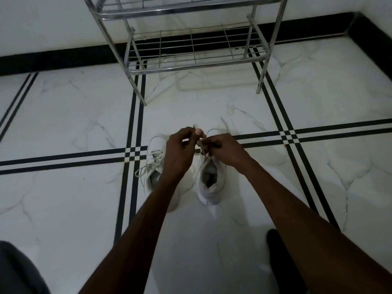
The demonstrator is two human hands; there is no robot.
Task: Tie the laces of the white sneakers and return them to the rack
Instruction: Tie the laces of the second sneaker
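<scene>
1. We are pinching one lace strand (200, 145) of the right sneaker (211, 177) in the left hand (180, 149), thumb and fingers closed on it above the shoe's tongue.
2. We are gripping the other strand in the right hand (222, 146), fingers curled shut; the two hands are nearly touching over the right sneaker.
3. We are judging the step as the start of the knot on this shoe; the next move is calling for crossing the strands and drawing them snug without losing either end.
4. We are seeing the left sneaker (156, 164) just beside the right sneaker, its laces (146, 168) lying loose over its side, apparently not yet tied.
5. We are noting the rack (195, 58) standing beyond the right sneaker, its lower shelf bare, with open floor (63, 124) between.
6. We are expecting the rack's front rail and legs to be the edges to clear when returning the shoes.
</scene>
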